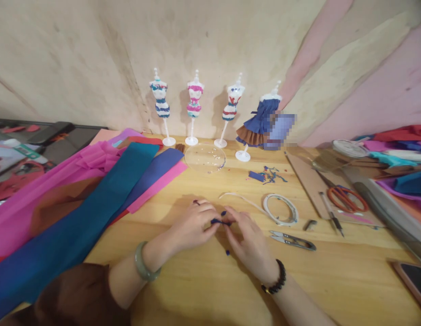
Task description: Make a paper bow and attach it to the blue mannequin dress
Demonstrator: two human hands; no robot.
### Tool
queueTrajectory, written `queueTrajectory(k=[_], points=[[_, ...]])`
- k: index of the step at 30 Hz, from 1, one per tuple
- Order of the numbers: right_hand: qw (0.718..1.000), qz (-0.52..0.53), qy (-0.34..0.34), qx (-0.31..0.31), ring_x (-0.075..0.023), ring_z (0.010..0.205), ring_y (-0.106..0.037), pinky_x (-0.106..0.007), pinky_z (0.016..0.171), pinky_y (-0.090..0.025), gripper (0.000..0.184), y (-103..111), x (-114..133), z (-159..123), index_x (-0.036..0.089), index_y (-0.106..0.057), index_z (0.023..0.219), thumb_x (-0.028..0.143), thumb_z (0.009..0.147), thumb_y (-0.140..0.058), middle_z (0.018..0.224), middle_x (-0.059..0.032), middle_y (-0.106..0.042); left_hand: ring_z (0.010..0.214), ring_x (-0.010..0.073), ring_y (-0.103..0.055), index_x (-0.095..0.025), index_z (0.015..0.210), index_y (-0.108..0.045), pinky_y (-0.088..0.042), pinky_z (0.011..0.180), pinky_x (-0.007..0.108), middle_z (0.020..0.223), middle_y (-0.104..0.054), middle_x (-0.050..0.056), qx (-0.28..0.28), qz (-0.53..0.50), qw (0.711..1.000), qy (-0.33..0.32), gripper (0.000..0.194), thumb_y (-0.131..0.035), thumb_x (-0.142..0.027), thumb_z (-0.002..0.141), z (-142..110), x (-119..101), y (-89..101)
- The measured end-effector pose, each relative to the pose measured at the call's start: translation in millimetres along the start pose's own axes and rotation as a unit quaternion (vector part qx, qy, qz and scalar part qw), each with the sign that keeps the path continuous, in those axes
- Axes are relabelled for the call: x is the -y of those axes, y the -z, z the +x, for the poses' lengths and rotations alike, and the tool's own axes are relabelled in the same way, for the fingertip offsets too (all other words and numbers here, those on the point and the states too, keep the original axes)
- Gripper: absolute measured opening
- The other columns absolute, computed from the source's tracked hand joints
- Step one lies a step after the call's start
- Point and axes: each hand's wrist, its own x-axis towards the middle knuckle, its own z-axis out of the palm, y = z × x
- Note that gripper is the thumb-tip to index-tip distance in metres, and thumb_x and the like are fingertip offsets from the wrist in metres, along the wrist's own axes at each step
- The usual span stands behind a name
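Note:
Between my two hands is a small twisted strip of dark blue paper (220, 222). My left hand (196, 224) pinches its left end, and the fingers of my right hand (246, 235) close on its right end. One dark blue scrap (224, 213) shows just above the strip, against the right fingertips. Another blue scrap (227, 252) lies on the wooden table (196, 290) below the hands. To the right of my right hand are a roll of white tape (281, 209) with its end pulled loose and a pair of thread snips (293, 240).
Several small white mannequins (193, 104) stand along the wall; the rightmost wears a blue and brown dress (261, 120). Long coloured sheets (104, 203) cover the left side. A clear round plate (205, 158), blue scraps (271, 175), orange-handled scissors (346, 199), a pen (331, 215) and a phone (412, 280) lie about.

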Motion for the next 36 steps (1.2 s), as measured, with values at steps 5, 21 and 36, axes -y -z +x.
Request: queueTrajectory(k=[5,21,36], points=[[1.0,-0.001,-0.003,0.006,-0.0225,0.089,-0.064,-0.041,0.082,-0.054,0.048,0,0,0,0.023,-0.042,0.137,0.012,0.091,-0.05,0.097,-0.0068,-0.069,0.089,0.0198,-0.059,-0.021,0.089,-0.069,-0.041,0.085,0.035,0.086,-0.068,0.004,-0.006,0.003,1.0,0.0,0.013,-0.057,-0.019,0.086,-1,4,-4.1],[1.0,0.004,-0.01,-0.001,-0.0225,0.089,-0.064,-0.04,0.08,-0.053,0.045,-3,0,-1,0.024,-0.045,0.134,0.012,0.091,-0.05,0.097,-0.0063,-0.07,0.086,0.0189,-0.059,-0.018,0.088,-0.067,-0.042,0.084,0.034,0.082,-0.066,0.004,-0.027,-0.009,0.999,-0.019,0.012,-0.056,-0.016,0.086,-3,9,-8.7],[1.0,-0.009,-0.016,0.011,-0.023,0.087,-0.065,-0.04,0.077,-0.057,0.044,-8,3,5,0.022,-0.05,0.13,0.01,0.088,-0.047,0.094,-0.0078,-0.07,0.084,0.0188,-0.062,-0.02,0.084,-0.066,-0.044,0.082,0.033,0.082,-0.069,0.004,-0.035,-0.04,0.998,-0.025,0.015,-0.052,-0.013,0.085,-4,20,-13.6]])
